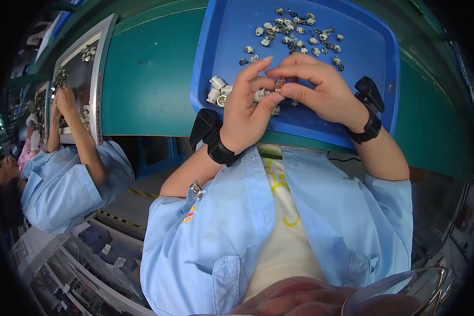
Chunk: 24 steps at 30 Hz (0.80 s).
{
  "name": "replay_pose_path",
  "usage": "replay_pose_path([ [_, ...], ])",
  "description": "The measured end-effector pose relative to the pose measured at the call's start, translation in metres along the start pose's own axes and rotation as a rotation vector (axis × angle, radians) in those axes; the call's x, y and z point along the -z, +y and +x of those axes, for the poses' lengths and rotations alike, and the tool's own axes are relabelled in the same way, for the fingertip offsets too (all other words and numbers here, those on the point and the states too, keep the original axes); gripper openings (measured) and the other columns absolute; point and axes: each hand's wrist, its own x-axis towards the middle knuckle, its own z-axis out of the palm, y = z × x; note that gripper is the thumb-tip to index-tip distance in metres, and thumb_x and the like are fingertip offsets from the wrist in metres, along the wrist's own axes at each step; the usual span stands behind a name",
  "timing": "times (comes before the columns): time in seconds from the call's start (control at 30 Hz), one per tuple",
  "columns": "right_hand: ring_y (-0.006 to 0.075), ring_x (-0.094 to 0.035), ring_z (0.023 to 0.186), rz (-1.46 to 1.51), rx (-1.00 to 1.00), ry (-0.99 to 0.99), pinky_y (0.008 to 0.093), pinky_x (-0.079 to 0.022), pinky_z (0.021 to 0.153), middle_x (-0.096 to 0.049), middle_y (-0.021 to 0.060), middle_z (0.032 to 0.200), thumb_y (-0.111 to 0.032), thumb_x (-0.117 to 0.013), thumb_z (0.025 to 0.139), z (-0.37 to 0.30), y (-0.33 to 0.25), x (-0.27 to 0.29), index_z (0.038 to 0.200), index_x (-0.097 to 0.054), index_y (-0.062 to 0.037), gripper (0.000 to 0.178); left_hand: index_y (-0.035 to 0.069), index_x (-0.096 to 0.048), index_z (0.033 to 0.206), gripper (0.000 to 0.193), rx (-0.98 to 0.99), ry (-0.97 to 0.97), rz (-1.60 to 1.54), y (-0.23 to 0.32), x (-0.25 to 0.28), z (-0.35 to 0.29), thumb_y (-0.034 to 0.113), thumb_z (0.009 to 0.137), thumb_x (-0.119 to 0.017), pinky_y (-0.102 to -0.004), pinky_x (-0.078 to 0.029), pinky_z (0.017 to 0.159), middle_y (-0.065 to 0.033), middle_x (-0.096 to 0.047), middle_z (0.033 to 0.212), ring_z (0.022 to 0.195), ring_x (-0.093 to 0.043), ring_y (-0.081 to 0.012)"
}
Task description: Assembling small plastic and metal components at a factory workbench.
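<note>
My left hand and my right hand meet above the near part of a blue tray. Between their fingertips is a small, round, shiny part with a pale underside. The thumb and fingers of my right hand pinch it, and my left fingertips close in on it from the other side. Its exact kind is too small to tell. Several white cylindrical pieces lie in the tray beside and partly behind my left hand.
Farther back in the tray are scattered small white-and-metal parts. The tray rests on a green table. To the left, a co-worker's hands hold small parts over a metal-framed tray.
</note>
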Motion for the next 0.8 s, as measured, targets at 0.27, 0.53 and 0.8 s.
replay_pose_path([
  [0.27,0.0152,-0.054,0.079,-0.022,0.063,-0.011,0.0253,-0.043,0.071,-0.059,0.0062,0.086,-0.009,-0.062,0.080,0.001,-0.003,0.003,0.097,-0.064,-0.0017,0.018,0.002,-0.030,0.129,0.056,0.096,0.038,-0.199,0.004,0.000,0.003,0.005,0.082,-0.060,-0.0229,-0.042,0.080,-0.0067,-0.059,0.088,0.084,-0.056,-0.0103],
  [0.53,0.0141,-0.055,0.081,-0.003,0.050,0.084,0.0242,-0.043,0.071,-0.060,0.0068,0.089,-0.011,-0.063,0.080,0.000,-0.007,0.004,0.097,-0.064,-0.0021,0.019,0.005,-0.030,0.124,0.047,0.149,-0.012,-0.314,0.009,0.004,0.003,-0.002,0.084,-0.054,-0.0213,-0.044,0.077,-0.0094,-0.054,0.100,0.093,-0.053,-0.0112],
  [0.8,0.0149,-0.056,0.081,-0.017,0.082,0.120,0.0246,-0.044,0.072,-0.061,0.0071,0.088,-0.011,-0.063,0.080,-0.001,-0.008,0.004,0.097,-0.063,-0.0020,0.019,0.004,-0.039,0.112,0.030,0.117,0.029,-0.437,0.010,0.001,0.003,-0.004,0.085,-0.050,-0.0233,-0.046,0.078,-0.0100,-0.054,0.101,0.093,-0.054,-0.0142],
])
